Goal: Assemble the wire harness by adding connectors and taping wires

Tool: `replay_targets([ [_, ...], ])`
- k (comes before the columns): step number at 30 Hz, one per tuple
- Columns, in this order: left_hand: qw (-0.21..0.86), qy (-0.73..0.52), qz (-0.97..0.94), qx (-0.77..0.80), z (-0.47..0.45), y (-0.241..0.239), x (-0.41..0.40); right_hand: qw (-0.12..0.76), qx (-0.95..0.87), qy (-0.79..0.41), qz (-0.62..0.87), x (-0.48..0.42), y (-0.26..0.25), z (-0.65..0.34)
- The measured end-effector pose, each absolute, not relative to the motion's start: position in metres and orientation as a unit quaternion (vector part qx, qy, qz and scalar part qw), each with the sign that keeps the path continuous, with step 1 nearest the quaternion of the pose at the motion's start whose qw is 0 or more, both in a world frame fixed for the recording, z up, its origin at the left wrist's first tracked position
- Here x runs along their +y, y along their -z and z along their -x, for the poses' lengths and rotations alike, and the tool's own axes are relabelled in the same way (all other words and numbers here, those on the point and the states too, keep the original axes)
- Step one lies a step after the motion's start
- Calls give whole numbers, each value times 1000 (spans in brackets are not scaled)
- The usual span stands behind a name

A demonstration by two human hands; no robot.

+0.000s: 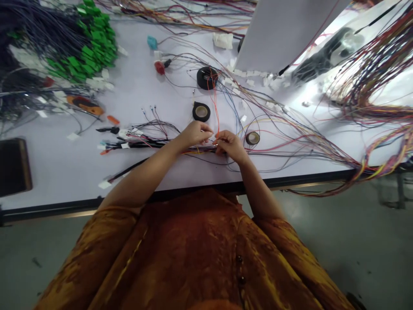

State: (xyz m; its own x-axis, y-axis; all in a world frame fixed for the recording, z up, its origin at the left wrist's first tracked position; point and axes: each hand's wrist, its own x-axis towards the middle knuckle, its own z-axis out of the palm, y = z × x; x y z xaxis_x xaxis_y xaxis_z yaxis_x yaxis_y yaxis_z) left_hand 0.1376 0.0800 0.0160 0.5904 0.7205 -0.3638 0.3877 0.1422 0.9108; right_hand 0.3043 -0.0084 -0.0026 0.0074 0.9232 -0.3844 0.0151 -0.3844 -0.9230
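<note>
My left hand [195, 134] is pinched closed just above the wire bundle, its thumb and fingertips turned to the right. Whatever lies between those fingertips is too small to make out. Close beside it, my right hand [229, 144] is closed on a thin orange wire [216, 113], which runs up toward a black tape roll [203, 79]. A small pale, shiny bit shows at the right fingertips. Beneath both hands stretches a bundle of dark wires [145, 144] with connectors at its left end. A second tape roll [201, 112] lies just above my left hand, and a smaller tape roll [252, 137] right of my right hand.
Green connectors [93, 47] on dark wires are heaped at upper left, near an orange-handled tool [84, 104]. A dark flat device [14, 167] lies at the left edge. Loose wires [380, 94] crowd the right side. White connectors [251, 74] lie below a pale upright panel [287, 34].
</note>
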Motion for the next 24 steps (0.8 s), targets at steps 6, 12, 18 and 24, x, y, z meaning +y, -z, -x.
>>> replay_targets([
  [6, 630, -100, -660, 396, -149, -5, 82, 403, -408, -575, 584, -8, 7, -305],
  [12, 658, -105, -641, 381, -146, -6, 79, 409, -392, -578, 587, -7, 8, -303],
  [18, 653, -105, -622, 420, -151, -2, 76, 418, -398, -563, 592, -7, 14, -302],
  [24, 556, -229, -629, 493, -170, 7, 86, 407, -446, -529, 597, -8, 19, -301],
])
